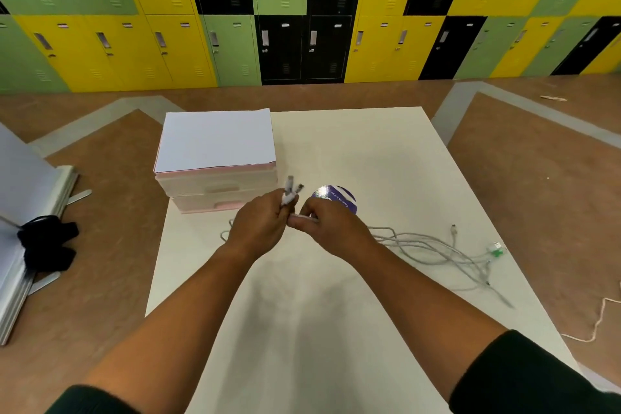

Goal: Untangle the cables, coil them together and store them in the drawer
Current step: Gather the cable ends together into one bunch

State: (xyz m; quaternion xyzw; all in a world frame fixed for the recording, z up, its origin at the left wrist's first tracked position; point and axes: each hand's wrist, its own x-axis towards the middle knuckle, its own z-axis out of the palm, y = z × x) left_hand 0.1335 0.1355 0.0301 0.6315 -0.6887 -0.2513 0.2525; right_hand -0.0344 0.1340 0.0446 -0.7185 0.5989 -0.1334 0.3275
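Observation:
Several thin white cables (pixel 433 247) lie tangled on the white table (pixel 302 329), trailing right to loose plug ends, one of them green (pixel 496 249). My left hand (pixel 260 227) is shut on two cable ends whose plugs (pixel 293 188) stick up above the fist. My right hand (pixel 331 223) pinches the cables right beside it, and the strands run out from under it to the right. A small pink drawer unit (pixel 215 178) with two shut drawers stands at the table's far left, just behind my hands.
A round purple disc (pixel 339 195) lies behind my right hand. A cable loop (pixel 224 235) shows left of my left hand. On the floor, white boards (pixel 23 212) and a black object (pixel 47 245) lie left; a cord (pixel 598 323) lies right. Lockers line the back.

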